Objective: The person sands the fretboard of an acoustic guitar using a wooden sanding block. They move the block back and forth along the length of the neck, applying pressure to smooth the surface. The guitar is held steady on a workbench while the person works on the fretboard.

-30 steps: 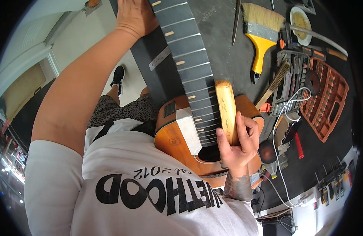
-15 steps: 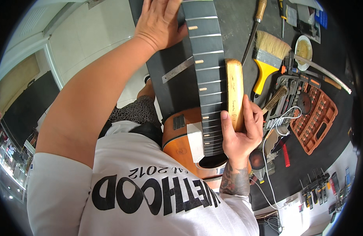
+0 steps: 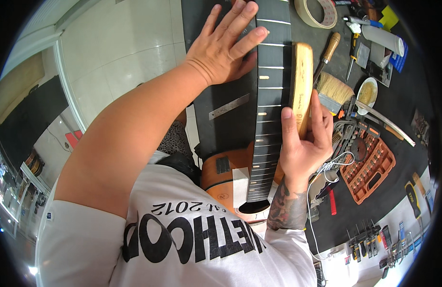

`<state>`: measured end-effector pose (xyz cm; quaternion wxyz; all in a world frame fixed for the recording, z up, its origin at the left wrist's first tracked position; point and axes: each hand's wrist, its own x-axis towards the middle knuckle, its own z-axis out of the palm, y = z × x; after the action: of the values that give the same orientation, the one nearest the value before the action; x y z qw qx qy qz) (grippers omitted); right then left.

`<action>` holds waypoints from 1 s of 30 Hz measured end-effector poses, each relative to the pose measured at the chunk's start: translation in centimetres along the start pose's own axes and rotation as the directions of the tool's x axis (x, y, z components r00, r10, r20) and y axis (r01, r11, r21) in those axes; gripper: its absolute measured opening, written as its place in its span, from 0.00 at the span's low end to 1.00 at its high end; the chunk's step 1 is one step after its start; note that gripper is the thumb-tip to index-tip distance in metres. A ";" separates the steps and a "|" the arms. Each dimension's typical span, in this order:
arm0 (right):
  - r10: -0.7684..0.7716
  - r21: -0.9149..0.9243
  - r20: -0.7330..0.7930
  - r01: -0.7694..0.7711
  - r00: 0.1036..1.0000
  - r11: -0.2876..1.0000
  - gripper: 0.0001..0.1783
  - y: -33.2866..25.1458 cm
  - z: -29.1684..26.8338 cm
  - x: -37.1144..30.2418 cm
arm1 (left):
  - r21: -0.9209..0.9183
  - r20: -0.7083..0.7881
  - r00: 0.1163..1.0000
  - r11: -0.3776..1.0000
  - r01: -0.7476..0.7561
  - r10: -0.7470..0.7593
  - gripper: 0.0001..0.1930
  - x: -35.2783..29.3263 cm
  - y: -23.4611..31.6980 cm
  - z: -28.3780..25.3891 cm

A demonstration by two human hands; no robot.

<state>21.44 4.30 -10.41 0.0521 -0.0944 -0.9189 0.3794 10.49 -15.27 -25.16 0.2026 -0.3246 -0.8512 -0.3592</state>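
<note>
acoustic guitar [image 3: 211, 174], glossy orange-brown wood, lying on black workbench [image 3: 350, 213] | dark flat fretboard [image 3: 273, 98], unstrung, pale inlays [image 3: 263, 77], metal frets [image 3: 272, 88] in place; fret-end finish cannot be told | right hand [image 3: 304, 150] clamped on smooth, rounded wooden block [image 3: 302, 71] along fretboard's right edge | left hand [image 3: 225, 48] apart from it, fingers spread over opposite edge

Bright light glares at lower left; edges bow into blackness.
</note>
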 end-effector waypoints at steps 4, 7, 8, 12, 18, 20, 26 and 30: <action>-0.017 -0.019 -0.021 0.016 1.000 1.000 0.31 -0.7 1.1 2.7 | 0.028 -0.010 1.000 0.999 0.026 -0.025 0.51 0.2 0.6 -0.1; 0.065 0.085 -0.035 -0.062 0.997 0.994 0.31 -1.4 2.1 4.3 | 0.047 -0.017 0.999 0.998 0.041 -0.040 0.55 0.4 0.7 0.1; 0.059 0.085 -0.041 -0.055 0.997 0.995 0.30 -1.6 2.3 4.9 | 0.057 0.009 1.000 0.998 0.022 -0.023 0.61 0.4 0.8 0.0; 0.011 0.105 -0.077 -0.003 0.997 0.994 0.29 -2.1 3.4 7.1 | 0.046 0.019 1.000 0.999 0.015 -0.016 0.67 0.3 0.7 -0.1; 0.018 0.161 -0.085 -0.004 0.996 0.987 0.29 -3.2 4.5 10.2 | 0.031 0.025 0.999 0.999 0.033 -0.034 0.64 0.3 0.7 -0.1; 0.061 0.185 -0.082 -0.045 0.995 0.982 0.29 -3.4 4.3 10.2 | 0.030 0.037 0.999 0.999 0.030 -0.031 0.63 0.4 0.8 -0.1; 0.036 0.090 -0.058 -0.031 0.998 0.995 0.29 -1.3 2.8 6.0 | 0.049 0.046 0.998 0.998 0.037 -0.040 0.63 0.2 0.7 -0.2; 0.058 0.194 -0.056 -0.047 0.997 0.980 0.29 -0.9 2.6 4.8 | 0.055 0.029 0.999 0.998 0.041 -0.043 0.63 0.1 0.7 -0.2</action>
<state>16.17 2.86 -11.48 0.0792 -0.1248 -0.8731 0.4645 10.92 -15.01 -24.67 0.1908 -0.3065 -0.8703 -0.3351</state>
